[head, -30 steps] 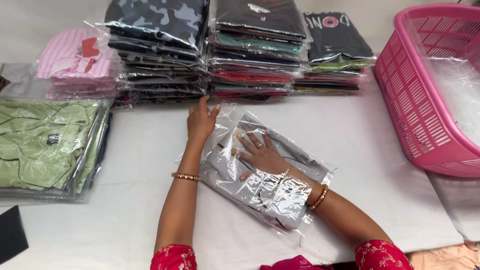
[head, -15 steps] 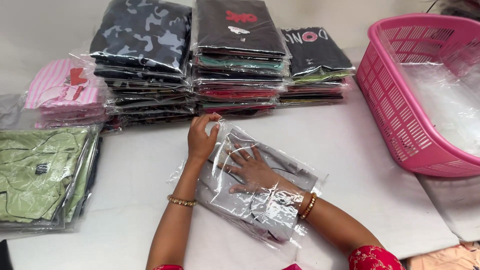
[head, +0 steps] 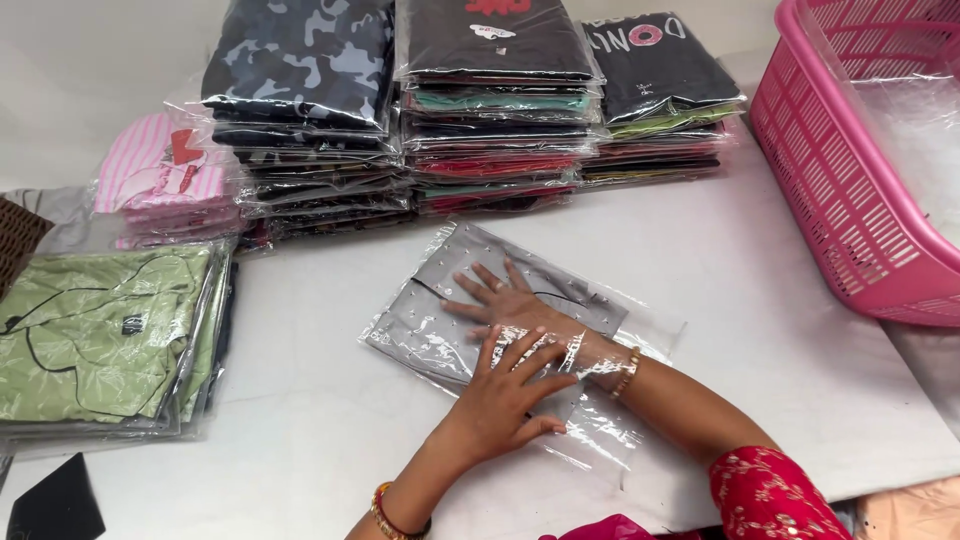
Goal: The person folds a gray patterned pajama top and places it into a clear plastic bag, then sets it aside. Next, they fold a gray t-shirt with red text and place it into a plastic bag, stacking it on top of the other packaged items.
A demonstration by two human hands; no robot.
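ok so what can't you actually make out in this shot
- Grey garment in the clear bag: head view, its middle is covered by the right hand and left hand.
- Pink basket: cut off by the right and top edges; plastic sheeting hides its contents.
- Lower packs in the stacks: only their edges show.
- Brown woven thing: cut off by the left edge.

The person's hands are bare, without rings. The left hand [head: 507, 385] has a gold and red bangle at its wrist. The right hand [head: 505, 303] wears a gold bracelet. The sleeves are red, embroidered with small gold motifs.
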